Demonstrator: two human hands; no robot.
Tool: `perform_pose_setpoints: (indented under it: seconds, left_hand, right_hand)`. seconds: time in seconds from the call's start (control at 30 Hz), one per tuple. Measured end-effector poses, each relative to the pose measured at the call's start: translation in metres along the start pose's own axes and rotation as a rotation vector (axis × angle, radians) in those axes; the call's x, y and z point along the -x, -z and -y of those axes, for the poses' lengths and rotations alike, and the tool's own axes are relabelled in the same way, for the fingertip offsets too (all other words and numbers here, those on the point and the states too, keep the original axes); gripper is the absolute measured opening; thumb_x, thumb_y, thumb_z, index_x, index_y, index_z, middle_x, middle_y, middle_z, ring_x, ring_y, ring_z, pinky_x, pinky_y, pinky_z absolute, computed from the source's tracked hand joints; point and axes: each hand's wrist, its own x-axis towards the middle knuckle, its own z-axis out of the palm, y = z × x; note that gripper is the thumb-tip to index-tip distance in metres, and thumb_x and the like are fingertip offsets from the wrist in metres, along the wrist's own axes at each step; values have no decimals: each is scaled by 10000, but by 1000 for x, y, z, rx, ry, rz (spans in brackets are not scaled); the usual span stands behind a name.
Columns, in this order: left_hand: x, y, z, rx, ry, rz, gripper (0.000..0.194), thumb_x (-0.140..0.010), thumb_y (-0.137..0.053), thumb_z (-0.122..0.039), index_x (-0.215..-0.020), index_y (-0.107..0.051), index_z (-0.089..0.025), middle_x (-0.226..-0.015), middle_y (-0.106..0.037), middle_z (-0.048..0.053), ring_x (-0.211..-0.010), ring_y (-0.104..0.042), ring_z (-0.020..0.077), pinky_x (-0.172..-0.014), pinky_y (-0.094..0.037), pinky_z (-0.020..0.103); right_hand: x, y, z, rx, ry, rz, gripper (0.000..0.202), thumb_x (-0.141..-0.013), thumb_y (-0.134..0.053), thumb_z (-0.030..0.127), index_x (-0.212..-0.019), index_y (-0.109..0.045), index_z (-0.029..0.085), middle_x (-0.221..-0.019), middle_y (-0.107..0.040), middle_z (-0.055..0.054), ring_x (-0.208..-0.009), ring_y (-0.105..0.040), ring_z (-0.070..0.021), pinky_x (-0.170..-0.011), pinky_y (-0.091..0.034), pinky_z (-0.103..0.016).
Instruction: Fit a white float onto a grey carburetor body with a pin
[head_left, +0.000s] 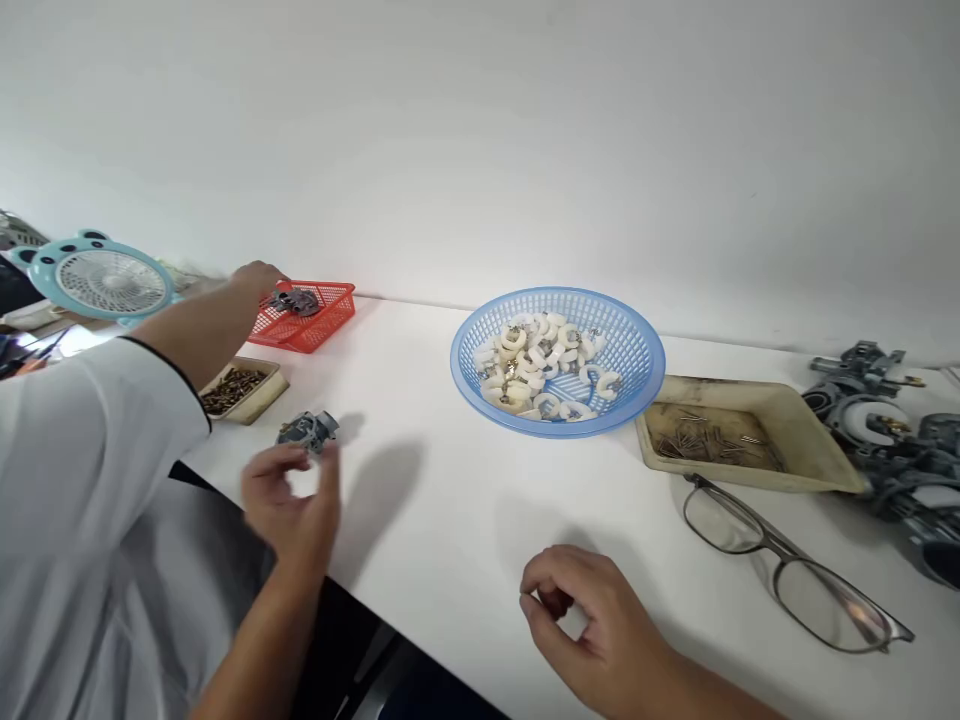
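My left hand (294, 505), slightly blurred, has its thumb and index finger apart in a C shape. Just past its fingertips a small grey metal casting (309, 430) rests on the white table; whether the fingers touch it I cannot tell. Above the table's front part, my right hand (592, 625) is loosely curled, thumb and index tips close together. Nothing shows in it, and table is visible through the gap in the curl.
A co-worker's arm (217, 320) reaches into a red basket (330, 318) of grey castings (296, 302). Nearby are a tray of small brass-coloured parts (234, 388) and a fan (112, 282). A blue basket (645, 370) holds white rings (536, 360). Rightward: pin tray (806, 430), glasses (780, 550), piled castings (900, 440).
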Motion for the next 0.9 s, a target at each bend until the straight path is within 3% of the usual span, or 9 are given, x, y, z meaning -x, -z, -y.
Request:
perform_pose_setpoints:
  seconds: [0.07, 0.17, 0.23, 0.33, 0.43, 0.57, 0.7, 0.9]
  left_hand:
    - [-12, 8, 27, -73, 105, -65, 593, -847, -688, -542, -1235, -472, -148, -1350, -498, 168, -1256, -564, 336, -1125, -473, 589]
    - [-31, 11, 49, -124, 271, 41, 820, -614, -913, -474, -1242, -526, -117, -1297, -550, 165, -1298, -548, 400, -1147, -451, 625]
    - [-38, 7, 56, -85, 369, 117, 894, -572, -943, -431, -1294, -517, -119, -1231, -611, 146, -1178, -636, 343, -1088, -516, 598]
    - [-42, 0, 58, 7, 452, 169, 790, -626, -912, -445, -1283, -574, -165, -1196, -674, 108, -1046, -690, 248, -1036, -575, 505]
    - [-39, -3, 55, 85, 476, 197, 723, -637, -891, -458, -1245, -612, -185, -1191, -698, 94, -1010, -699, 215, -982, -606, 419]
    - [-23, -6, 40, 191, 450, 345, 773, -591, -897, -487, -1228, -598, -169, -1194, -712, 108, -1034, -714, 228, -920, -627, 368]
    - [5, -13, 8, 260, 408, 564, 933, -569, -933, -473, -1360, -526, -190, -1251, -704, 113, -1109, -718, 261, -948, -632, 395]
    - [47, -21, -45, 419, 302, 990, 615, -666, -922, -374, -1151, -597, -180, -1128, -738, 83, -1022, -738, 218, -916, -626, 334]
  right_hand:
    - [1, 0, 0, -3, -13, 12, 110, -857, -556, 127, -851, -611, 222, -661, -579, 46, -600, -574, -96, -574, -463, -200]
    - [3, 0, 1, 4, -22, 20, 103, -864, -566, 133, -840, -615, 220, -662, -582, 43, -601, -575, -97, -573, -464, -200]
    - [3, 0, 2, 16, -20, 20, 102, -868, -563, 140, -838, -621, 218, -661, -588, 41, -600, -582, -100, -573, -465, -204]
    - [3, 0, 2, 29, -9, 26, 97, -870, -571, 154, -847, -641, 218, -658, -608, 38, -600, -599, -104, -588, -476, -210]
    - [4, -1, 1, 31, -3, 23, 94, -872, -584, 160, -859, -657, 218, -662, -626, 33, -604, -611, -108, -593, -475, -213]
    - [4, -2, 1, 24, 8, 13, 100, -866, -595, 144, -864, -661, 219, -665, -625, 33, -603, -606, -108, -584, -462, -209]
    - [4, -2, 3, 27, 20, -32, 100, -873, -596, 141, -875, -655, 221, -654, -589, 44, -580, -571, -98, -561, -444, -201]
    - [7, 3, 4, 44, 68, -176, 88, -932, -584, 154, -893, -626, 220, -636, -524, 56, -566, -528, -93, -560, -437, -210]
